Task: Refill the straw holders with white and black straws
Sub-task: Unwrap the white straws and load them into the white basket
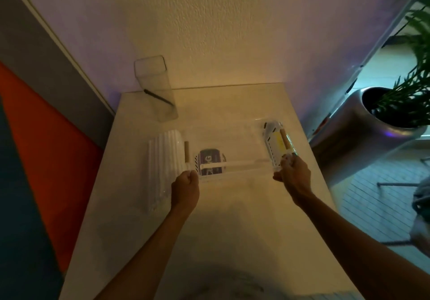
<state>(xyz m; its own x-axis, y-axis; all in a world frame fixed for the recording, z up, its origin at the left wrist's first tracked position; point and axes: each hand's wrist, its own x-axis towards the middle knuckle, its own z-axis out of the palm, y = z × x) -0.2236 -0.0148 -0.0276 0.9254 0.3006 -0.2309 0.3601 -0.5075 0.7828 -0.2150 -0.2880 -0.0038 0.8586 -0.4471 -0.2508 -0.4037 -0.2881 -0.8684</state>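
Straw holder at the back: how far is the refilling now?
Little looks done: the clear holder shows only one black straw. In hand: the left hand and right hand each grip an end of a clear straw packet, seemingly to open it. Left: the white straws lie on the table, not yet loaded.

A clear, nearly empty straw holder [160, 95] stands upright at the bench's far left corner; a white straw bundle [162, 167] lies nearer.
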